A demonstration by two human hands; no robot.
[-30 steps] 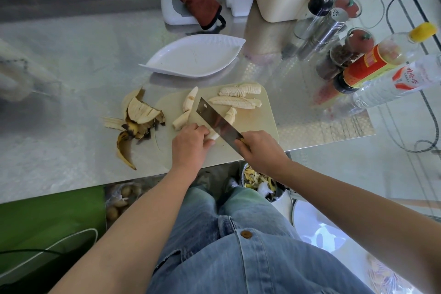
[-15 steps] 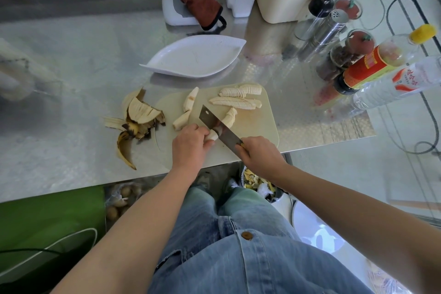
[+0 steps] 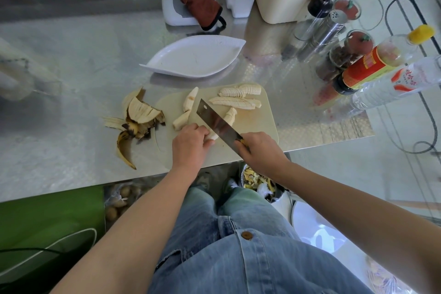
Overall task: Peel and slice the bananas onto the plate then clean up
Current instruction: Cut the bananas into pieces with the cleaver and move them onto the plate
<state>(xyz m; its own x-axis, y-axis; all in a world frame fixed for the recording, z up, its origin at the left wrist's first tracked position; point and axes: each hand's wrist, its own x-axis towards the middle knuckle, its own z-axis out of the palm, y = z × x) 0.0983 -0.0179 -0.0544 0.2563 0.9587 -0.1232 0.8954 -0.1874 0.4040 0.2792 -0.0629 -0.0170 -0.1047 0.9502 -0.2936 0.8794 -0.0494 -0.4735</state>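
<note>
Slicing is the step in hand. The left hand (image 3: 189, 144) pins a peeled banana piece (image 3: 213, 136) at the near side of the cutting board (image 3: 260, 124), its grip curled over the fruit. The right hand (image 3: 259, 150) has its grip closed round the handle of the knife (image 3: 218, 124), whose broad blade slants across the middle of the board, just beside the left fingertips. Whether the edge is on the fruit I cannot tell.

Two sliced rows (image 3: 238, 90) lie along the board's far edge, and two uncut halves (image 3: 191, 99) lie toward its left side. The peels (image 3: 138, 119) sit on the table (image 3: 71, 55) just left of the board. The plate (image 3: 191, 59) lies beyond the board's far edge, with no fruit on it, so I judge the task roughly midway.

The next move likely calls for a straight downward cut close to the left fingers, which should creep back along the piece to stay out of the blade's way.
</note>
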